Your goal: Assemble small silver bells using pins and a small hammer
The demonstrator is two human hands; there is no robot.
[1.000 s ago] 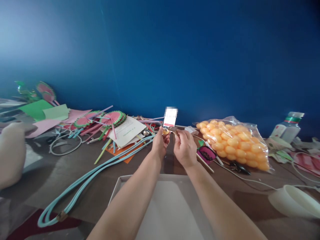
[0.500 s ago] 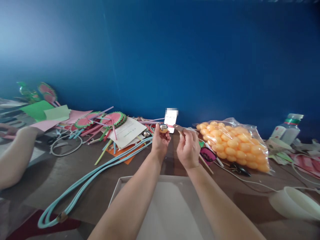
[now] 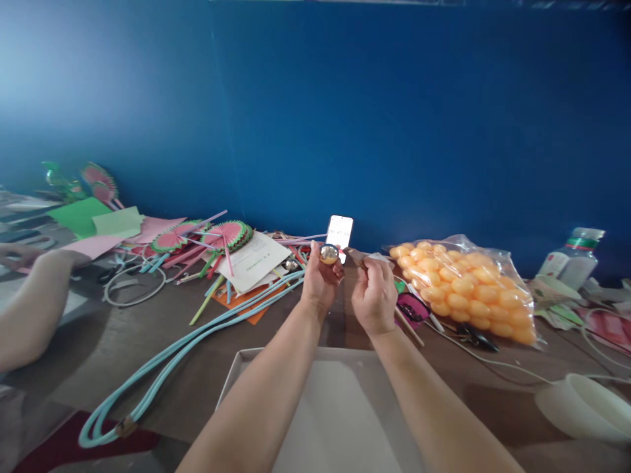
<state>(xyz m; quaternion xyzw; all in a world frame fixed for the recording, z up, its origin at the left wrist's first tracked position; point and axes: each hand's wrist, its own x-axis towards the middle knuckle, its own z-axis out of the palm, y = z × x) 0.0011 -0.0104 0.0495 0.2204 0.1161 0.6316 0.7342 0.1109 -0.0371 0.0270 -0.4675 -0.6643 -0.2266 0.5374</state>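
My left hand (image 3: 319,279) is closed round a shiny metal ball (image 3: 328,253), gripping it near the thumb and fingertips, with its rounded, mirror-like face towards me. To its right, a little apart, my right hand (image 3: 373,295) pinches a small flat brown strip (image 3: 353,253) between thumb and fingers. Its end points towards the ball without plainly touching it. Behind both hands a phone (image 3: 340,231) stands upright with a timer on its lit screen. A pale shallow tray (image 3: 345,394) lies beneath my forearms.
Left are light-blue cords (image 3: 172,351), papers (image 3: 256,263), pink-green paper fans (image 3: 229,236) and another person's arm (image 3: 37,309). Right are a clear bag of orange balls (image 3: 463,286), a purple pouch (image 3: 413,307), a bottle (image 3: 572,256) and a white bowl (image 3: 586,404). A blue wall (image 3: 345,105) stands behind.
The view has shifted slightly, so most things sit a little further right. More of the ball's shiny face shows now. Both hands keep their grips.
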